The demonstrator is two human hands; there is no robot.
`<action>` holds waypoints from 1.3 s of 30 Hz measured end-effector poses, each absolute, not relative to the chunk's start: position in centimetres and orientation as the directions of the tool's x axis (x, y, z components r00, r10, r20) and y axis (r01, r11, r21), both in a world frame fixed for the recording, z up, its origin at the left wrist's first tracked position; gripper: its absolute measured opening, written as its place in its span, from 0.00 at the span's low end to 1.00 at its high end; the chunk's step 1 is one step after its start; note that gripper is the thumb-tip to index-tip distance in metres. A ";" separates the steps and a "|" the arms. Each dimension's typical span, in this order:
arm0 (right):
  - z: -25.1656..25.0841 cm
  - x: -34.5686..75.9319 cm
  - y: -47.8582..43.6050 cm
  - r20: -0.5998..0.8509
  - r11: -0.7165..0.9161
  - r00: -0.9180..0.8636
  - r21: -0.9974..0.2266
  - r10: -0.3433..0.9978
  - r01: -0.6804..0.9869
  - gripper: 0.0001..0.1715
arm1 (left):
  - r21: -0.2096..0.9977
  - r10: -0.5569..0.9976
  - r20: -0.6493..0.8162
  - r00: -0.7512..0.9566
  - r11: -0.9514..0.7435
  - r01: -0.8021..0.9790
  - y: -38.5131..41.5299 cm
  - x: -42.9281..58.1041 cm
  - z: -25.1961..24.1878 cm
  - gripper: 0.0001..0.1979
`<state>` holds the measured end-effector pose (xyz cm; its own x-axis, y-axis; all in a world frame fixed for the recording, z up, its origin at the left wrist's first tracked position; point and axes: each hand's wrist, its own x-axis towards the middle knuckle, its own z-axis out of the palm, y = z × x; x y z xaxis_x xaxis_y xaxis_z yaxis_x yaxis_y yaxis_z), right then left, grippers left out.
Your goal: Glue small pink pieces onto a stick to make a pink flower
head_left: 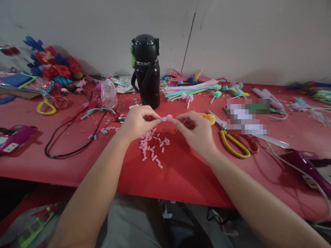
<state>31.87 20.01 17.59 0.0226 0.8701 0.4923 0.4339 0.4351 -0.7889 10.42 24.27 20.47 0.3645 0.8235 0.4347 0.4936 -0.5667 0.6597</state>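
Between my two hands is a small strip of pink and lilac pieces (167, 118), bunched in a short row; its exact kind is too small to tell. My left hand (139, 122) pinches its left end between thumb and forefinger. The other end is pinched by the fingertips of my right hand (195, 132). Below them, a loose pile of short pink cut pieces (147, 141) lies scattered on the red table cover (186, 172). Yellow-handled scissors (235, 144) rest to the right of my right hand, blades pointing away.
A black bottle (150, 82) stands behind my hands, with a clear plastic bottle (108, 94) to its left. Pipe cleaners (191, 89) lie at the back. A black cord (69, 151) loops at left. Other scissors (46, 106), glue guns (269, 100) and purple devices (17, 137) lie around.
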 end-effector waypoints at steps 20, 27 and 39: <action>17.6 31.6 19.9 0.494 0.441 -0.017 -0.758 0.869 0.482 0.08 | 0.609 0.792 0.459 0.404 -0.611 0.506 24.3 10.5 20.4 0.04; 17.6 31.6 20.0 0.510 0.453 -0.017 -0.749 0.860 0.483 0.07 | 0.580 0.771 0.480 0.419 -0.637 0.507 24.2 10.5 20.5 0.03; 17.6 31.6 19.8 0.497 0.438 -0.005 -0.761 0.868 0.479 0.10 | 0.604 0.775 0.468 0.425 -0.632 0.487 24.3 10.5 20.6 0.02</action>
